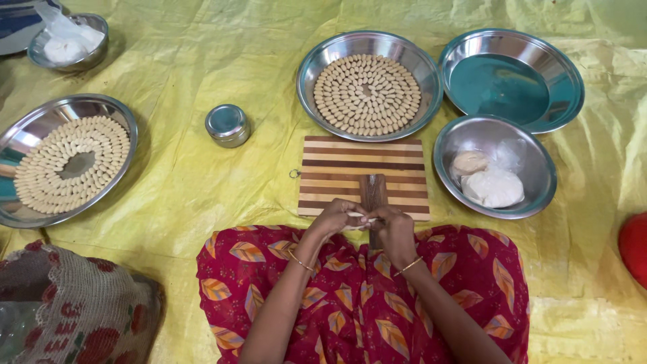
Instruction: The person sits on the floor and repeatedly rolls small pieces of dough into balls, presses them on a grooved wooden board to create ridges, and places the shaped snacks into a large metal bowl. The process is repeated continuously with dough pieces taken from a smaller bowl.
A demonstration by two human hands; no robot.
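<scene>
On the yellow sheet [202,195] spread over the floor, a striped wooden board [337,168] lies just in front of the person's lap, with a small ridged wooden block [372,187] resting on its near edge. The left hand [333,217] and right hand [392,229] meet over that near edge, fingers curled in close together around a small pale piece of dough [356,215] that shows only as a sliver between them; both hands pinch it, nearly shut.

Beyond the board, a round steel plate [306,81] holds many small shaped dough pieces [367,94] set in tight rings. To its right, a second steel plate [573,81] is bare inside. Below that, a steel bowl [539,189] holds a large pale dough lump [493,187], a smaller lump [469,162] and some clear plastic.

A small lidded steel tin [228,125] stands well left of the board. At the far left, another steel plate [20,135] carries rings of the same shaped pieces around a bare middle. In the top left corner, a small steel bowl [98,27] holds white dough in plastic wrap.
</scene>
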